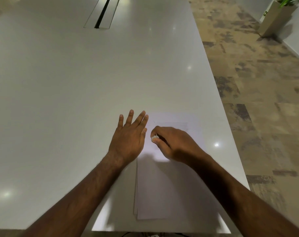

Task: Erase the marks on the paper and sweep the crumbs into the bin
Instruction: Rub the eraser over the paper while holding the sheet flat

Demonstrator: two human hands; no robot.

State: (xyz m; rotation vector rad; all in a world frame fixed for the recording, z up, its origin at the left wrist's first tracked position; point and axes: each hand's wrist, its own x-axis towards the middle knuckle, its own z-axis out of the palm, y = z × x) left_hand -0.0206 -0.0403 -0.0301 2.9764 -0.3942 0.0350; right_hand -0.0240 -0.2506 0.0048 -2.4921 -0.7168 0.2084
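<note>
A white sheet of paper [172, 185] lies on the pale glossy table [68, 100], near its right edge, with faint pencil lines near its far end. My left hand [130, 134] lies flat with straight, spread fingers on the paper's left edge. My right hand [172, 142] has its fingers curled and pinches a small white eraser [154, 137] against the paper, just right of my left hand. No crumbs or bin can be made out.
A cable slot [102, 12] is set into the table at the far end. The table's right edge runs diagonally beside patterned brown floor [256, 82]. A tall planter [275, 17] stands on the floor at the far right.
</note>
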